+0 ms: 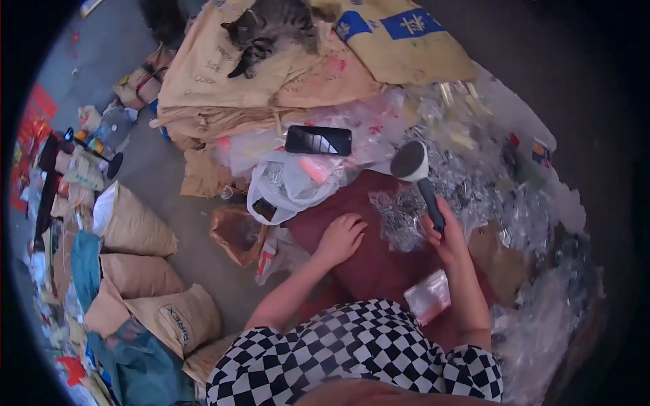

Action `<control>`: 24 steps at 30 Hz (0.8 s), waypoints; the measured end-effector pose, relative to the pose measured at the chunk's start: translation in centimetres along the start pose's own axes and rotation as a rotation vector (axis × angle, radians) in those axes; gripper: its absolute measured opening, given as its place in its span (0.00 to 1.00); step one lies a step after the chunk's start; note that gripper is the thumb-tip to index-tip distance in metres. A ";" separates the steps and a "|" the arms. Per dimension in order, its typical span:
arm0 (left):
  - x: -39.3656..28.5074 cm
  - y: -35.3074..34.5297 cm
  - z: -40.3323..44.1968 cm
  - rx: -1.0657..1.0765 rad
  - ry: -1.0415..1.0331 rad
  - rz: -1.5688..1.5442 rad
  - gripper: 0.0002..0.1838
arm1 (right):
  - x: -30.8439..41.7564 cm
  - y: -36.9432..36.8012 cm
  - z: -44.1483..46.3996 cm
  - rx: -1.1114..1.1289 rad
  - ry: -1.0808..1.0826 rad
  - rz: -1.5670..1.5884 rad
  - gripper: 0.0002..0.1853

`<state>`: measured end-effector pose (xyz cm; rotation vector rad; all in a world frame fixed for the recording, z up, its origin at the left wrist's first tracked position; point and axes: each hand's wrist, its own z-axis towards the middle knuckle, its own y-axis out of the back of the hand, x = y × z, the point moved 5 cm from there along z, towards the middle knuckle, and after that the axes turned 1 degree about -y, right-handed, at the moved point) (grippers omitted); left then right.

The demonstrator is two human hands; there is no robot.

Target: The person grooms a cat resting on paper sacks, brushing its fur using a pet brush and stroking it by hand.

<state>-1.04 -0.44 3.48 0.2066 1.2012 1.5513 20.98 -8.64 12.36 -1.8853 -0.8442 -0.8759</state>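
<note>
My right hand (447, 233) is wrapped round the black handle of a handheld device with a rounded white head and a dark oval face (410, 161); its kind is unclear, though it resembles a scanner. Just beyond that hand lies a heap of small clear bags with metallic pieces (406, 220). My left hand (343, 237) rests on the dark red cloth over my lap (379, 264), fingers laid out and nothing in them. A stack of small clear bags (429, 296) lies on my lap beside my right forearm. In front sits a white plastic bag (291, 183) with small pieces inside.
A black phone (318, 140) lies on clear plastic. Behind it, a tabby cat (271, 30) lies on stacked brown sacks (196, 81). Full sacks (135, 223) stand on the floor at left, near an open brown bag (237, 233). Loose clear plastic (542, 338) piles up at right.
</note>
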 end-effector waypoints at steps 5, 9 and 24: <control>-0.1 -0.2 -0.1 0.005 -0.029 0.033 0.16 | 1.0 0.8 1.1 -0.067 0.127 -0.279 0.20; -0.3 -0.1 -0.1 -0.009 -0.033 0.052 0.17 | 4.6 -2.9 3.6 -0.097 0.582 -0.814 0.23; 0.4 -0.3 -0.4 0.044 -0.018 -0.007 0.18 | 4.7 -22.2 23.6 -0.090 0.990 -1.021 0.29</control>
